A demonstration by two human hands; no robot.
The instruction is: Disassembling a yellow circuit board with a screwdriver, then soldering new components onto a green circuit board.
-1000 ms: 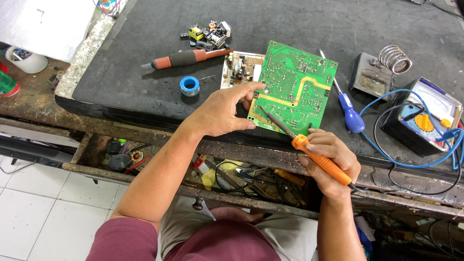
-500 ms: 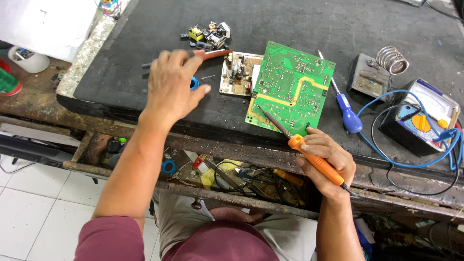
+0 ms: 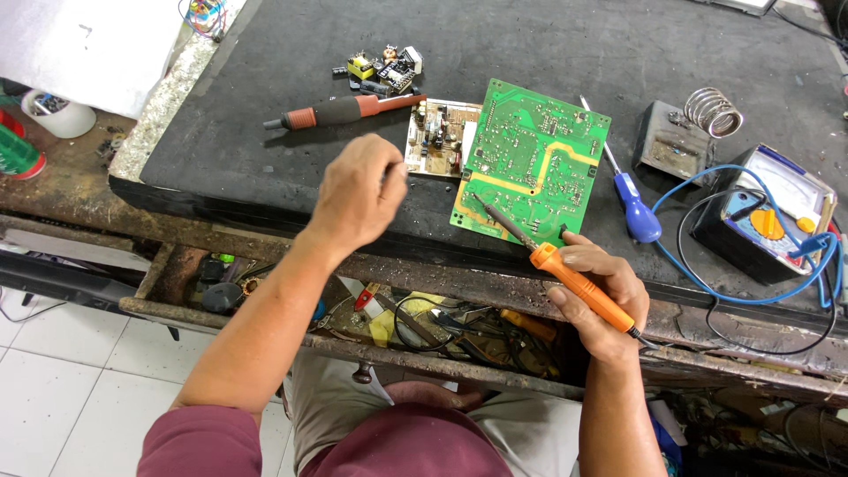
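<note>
The left hand (image 3: 358, 194), having left the green circuit board (image 3: 533, 163), is lifting with fingers pinched together near the workbench's front edge, contents unclear; the right hand (image 3: 594, 296) is still gripping the orange soldering iron (image 3: 552, 262), tip on the board.

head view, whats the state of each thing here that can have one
soldering iron: held in right hand, tip resting on the board
green circuit board: flat on the mat, solder side up
left hand: raised above the mat, fingers curled, cannot tell if they hold anything
blue screwdriver: lying flat, untouched
drawer: pulled open, full of tools
meter: lying face up, blue leads attached
</note>
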